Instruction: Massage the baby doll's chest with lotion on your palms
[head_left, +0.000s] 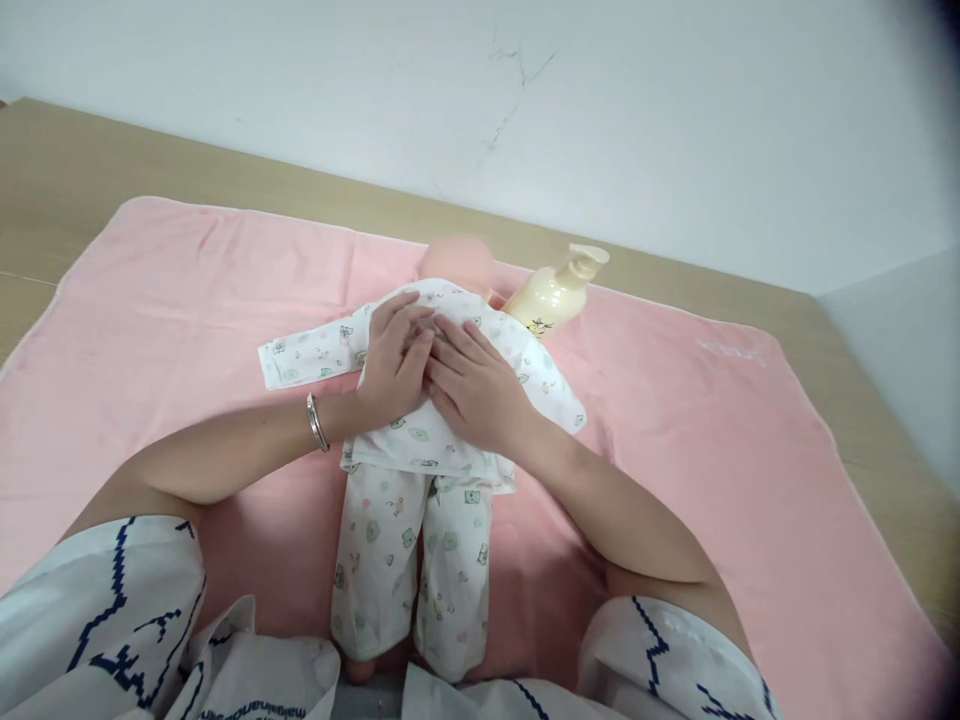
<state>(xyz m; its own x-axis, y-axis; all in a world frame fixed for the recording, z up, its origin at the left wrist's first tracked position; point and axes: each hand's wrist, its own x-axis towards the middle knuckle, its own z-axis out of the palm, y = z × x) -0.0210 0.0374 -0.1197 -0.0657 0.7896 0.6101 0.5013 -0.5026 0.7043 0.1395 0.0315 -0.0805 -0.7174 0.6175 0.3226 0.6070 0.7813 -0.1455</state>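
Observation:
A baby doll [457, 262] lies on its back on a pink blanket [150, 330], dressed in a white printed top [517, 350] and matching trousers [409, 560]. My left hand [394, 355] rests flat on the doll's chest with its fingers stretched out; a silver bracelet [317, 421] is on that wrist. Beside it, my right hand [472, 385] lies flat on the chest too, fingers extended and touching the left hand's fingers. Neither hand holds anything.
A cream pump bottle [555, 292] lies on the blanket just right of the doll's head. The blanket covers a wooden surface [52, 160] against a white wall [600, 110]. My white, blue-patterned sleeves [112, 610] fill the bottom edge.

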